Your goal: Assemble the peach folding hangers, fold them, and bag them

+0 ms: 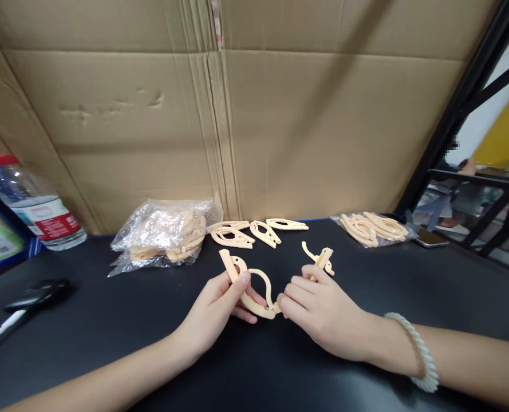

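Observation:
Over the black table, my left hand [220,306] is closed on one side of a beige plastic piece [260,312] that looks like a folding clothes hanger, with a curved arm rising from it. My right hand [323,309] is closed at its right end, and a straight beige bar [323,260] sticks up above the fist. Whether both hands hold one joined hanger is hidden by my right fingers. Just behind the right hand, a thin hook-shaped beige part [309,250] shows. Several beige hanger parts [265,234] lie behind both hands.
Clear bags of beige parts [164,232] stand left of the loose ones, and another bag [372,229] lies right, beside a phone [428,237]. A red-capped bottle [43,212] and a black-headed object [39,294] are at left. Cardboard [323,114] walls the back. A person sits far right.

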A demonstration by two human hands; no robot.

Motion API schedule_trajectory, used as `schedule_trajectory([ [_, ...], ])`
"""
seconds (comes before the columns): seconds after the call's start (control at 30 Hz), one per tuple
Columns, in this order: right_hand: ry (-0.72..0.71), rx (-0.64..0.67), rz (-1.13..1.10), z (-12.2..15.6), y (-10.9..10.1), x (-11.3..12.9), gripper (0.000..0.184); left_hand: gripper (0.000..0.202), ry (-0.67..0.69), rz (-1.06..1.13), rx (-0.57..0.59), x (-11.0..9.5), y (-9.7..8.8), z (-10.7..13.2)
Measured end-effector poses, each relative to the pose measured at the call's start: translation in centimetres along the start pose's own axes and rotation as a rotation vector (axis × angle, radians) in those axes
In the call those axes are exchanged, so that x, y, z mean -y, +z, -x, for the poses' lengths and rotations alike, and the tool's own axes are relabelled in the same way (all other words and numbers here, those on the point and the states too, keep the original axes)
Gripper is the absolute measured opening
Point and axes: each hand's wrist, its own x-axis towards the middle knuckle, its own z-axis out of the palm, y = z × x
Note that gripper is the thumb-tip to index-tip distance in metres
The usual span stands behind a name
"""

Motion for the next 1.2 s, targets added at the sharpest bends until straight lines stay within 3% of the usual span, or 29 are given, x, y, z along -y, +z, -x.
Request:
schedule_trajectory([
  [0.2, -0.014, -0.005, 0.002, 0.0, -0.3, 0.0, 0.034, 0.046, -0.019, 0.026, -0.007, 0.0, 0.1, 0.0],
  [0.4, -0.105, -0.070, 0.053, 0.1, -0.6, -0.4, 0.026, 0.038, -0.055, 0.164, -0.137, -0.1, -0.1, -0.6],
  [0.7, 0.097, 0.017, -0.060, 0.7, 1.2, -2.2, 0.029, 0.035, -0.040, 0.234, -0.096, 0.0, -0.4, -0.5],
  [0.93, 0.238, 0.211, -0.137, 1.0, 1.2, -2.5, 0.028, 0.037, -0.037, 0.236, -0.090, -0.1, -0.3, -0.5],
  [1.2, 0.235, 0.199, -0.188, 1.2, 1.5, -2.7, 0.031, 0.039, -0.030, 0.238, -0.088, -0.1, -0.3, -0.7],
])
